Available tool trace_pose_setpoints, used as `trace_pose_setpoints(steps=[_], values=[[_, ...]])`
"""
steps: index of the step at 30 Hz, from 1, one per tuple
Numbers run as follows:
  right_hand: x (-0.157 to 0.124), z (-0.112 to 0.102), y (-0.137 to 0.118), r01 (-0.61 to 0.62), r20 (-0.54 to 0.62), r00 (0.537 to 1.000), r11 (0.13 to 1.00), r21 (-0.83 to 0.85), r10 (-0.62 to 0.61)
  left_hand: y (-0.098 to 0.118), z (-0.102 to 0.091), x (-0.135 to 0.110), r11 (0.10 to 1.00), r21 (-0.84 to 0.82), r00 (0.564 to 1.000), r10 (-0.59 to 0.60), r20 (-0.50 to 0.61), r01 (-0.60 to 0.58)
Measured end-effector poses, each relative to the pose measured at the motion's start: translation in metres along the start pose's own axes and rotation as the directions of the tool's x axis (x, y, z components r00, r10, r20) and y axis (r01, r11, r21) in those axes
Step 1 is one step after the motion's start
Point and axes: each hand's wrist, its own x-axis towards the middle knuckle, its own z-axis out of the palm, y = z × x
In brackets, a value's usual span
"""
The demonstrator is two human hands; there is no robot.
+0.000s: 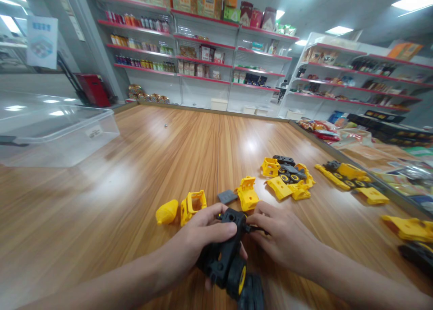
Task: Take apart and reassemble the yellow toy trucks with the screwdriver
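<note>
Toy chassis [223, 259] inside curled left grip [199, 243]

The black toy chassis [225, 251] was a chunky plastic frame with yellow-hubbed black wheels at its near end. It lay tilted over the near bench [101, 201], clasped in the left hand [199, 242], and a thin black pin [256, 229] jutted from its right side.

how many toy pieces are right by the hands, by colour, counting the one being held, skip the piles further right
yellow: 3 (drum piece, cab frame, bracket piece)
grey: 1 (flat plate)
black: 1 (wheeled chassis, gripped by the left hand, with the right hand pinching at its side)
total: 5
</note>
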Motion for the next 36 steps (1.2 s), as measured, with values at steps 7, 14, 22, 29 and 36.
trace_pose_setpoints(steps=[7, 14, 22, 29, 36], values=[[0.002, 0.001, 0.004, 0.042, -0.026, 0.999, 0.996, 0.080, -0.040, -0.007, -0.001, 0.006, 0.993, -0.051, 0.992, -0.108, -0.064, 0.105], [0.004, 0.001, 0.005, 0.008, -0.026, 1.000, 0.990, 0.142, -0.004, -0.008, -0.001, 0.008, 0.989, -0.091, 0.990, -0.124, -0.059, 0.119], [0.006, -0.014, -0.006, -0.236, -0.083, 0.953, 0.883, 0.406, 0.292, -0.005, 0.000, 0.006, 0.982, -0.176, 0.979, -0.097, -0.178, 0.066], [0.005, -0.013, -0.008, -0.251, 0.037, 0.945, 0.645, 0.722, 0.326, -0.005, 0.000, 0.002, 0.967, -0.251, 0.978, -0.084, -0.190, 0.034], [0.004, -0.014, -0.012, -0.228, 0.022, 0.947, 0.624, 0.748, 0.320, -0.001, 0.002, 0.003, 0.935, -0.355, 0.988, -0.058, -0.144, 0.003]])
